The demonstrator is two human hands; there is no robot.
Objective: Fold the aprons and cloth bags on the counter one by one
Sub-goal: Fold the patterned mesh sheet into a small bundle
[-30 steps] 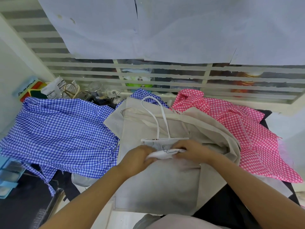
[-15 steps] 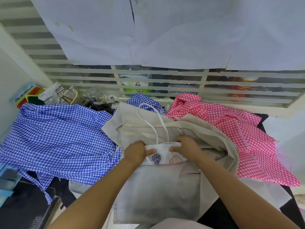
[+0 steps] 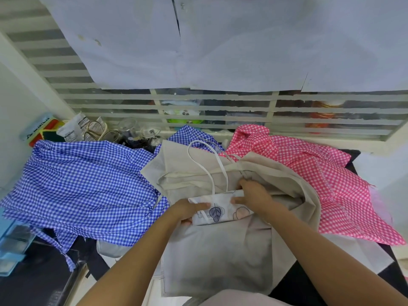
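A small white cloth bag [image 3: 217, 209] with a leaf print lies folded on a beige cloth bag [image 3: 218, 257] in the middle of the counter. Its white handles [image 3: 212, 164] loop away from me over the beige cloth. My left hand [image 3: 189, 210] grips the folded bag's left end, thumb on top. My right hand [image 3: 254, 195] pinches its right end, with the fingers reaching toward the handle base. A blue checked apron [image 3: 84, 184] lies spread at the left and a pink checked apron [image 3: 326, 184] at the right.
Glass jars [image 3: 130, 131], packets and a colourful box [image 3: 42, 129] stand at the back left under a slatted window. A light blue plastic tray [image 3: 11, 241] sits at the left edge. White paper sheets hang above. The dark counter [image 3: 37, 283] shows at the front left.
The white bag has been folded over so that its leaf print faces up. My right hand has moved further from me toward the handles, and my left hand has shifted to the bag's left end.
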